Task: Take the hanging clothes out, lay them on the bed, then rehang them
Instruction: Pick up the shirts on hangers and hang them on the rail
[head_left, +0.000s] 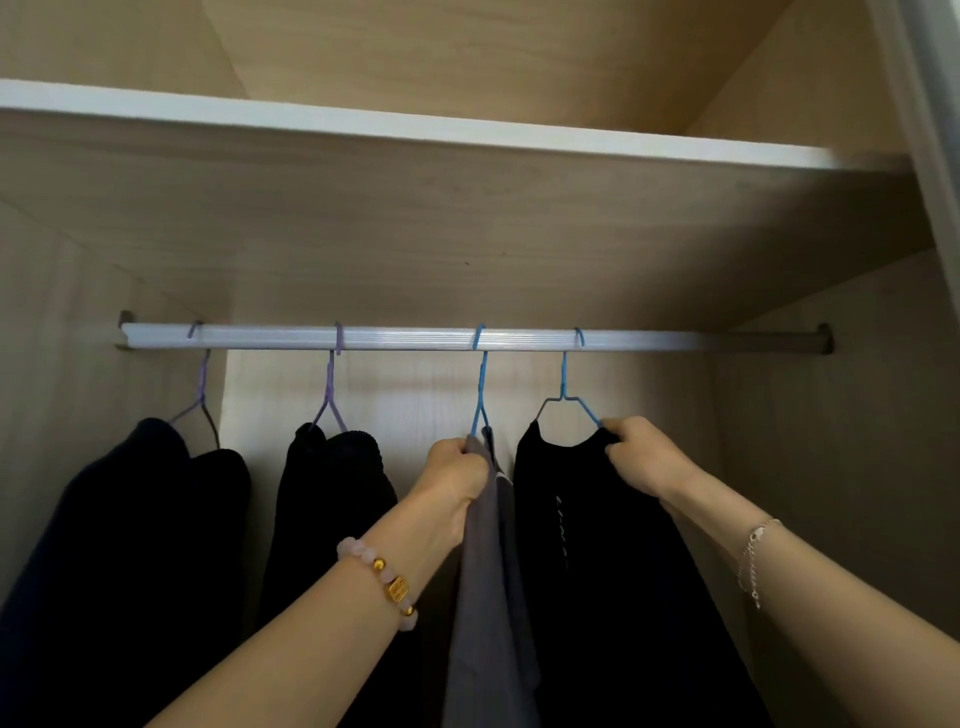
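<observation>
Seemingly nothing is coming off yet: left grip (457, 470) is clutching a grey fabric garment (485, 597), right grip (644, 457) is pinching a black top (613, 545) by its shoulder; beyond, all four garments are hanging on the white ribbed rail (415, 338).

Your left hand (457, 478) grips the grey garment (488, 597) mid-frame, just under its blue hanger (482, 379), while your right hand (641, 452) pinches the shoulder of the black top (597, 571) beside it. Both hang off the rail (415, 338).
</observation>
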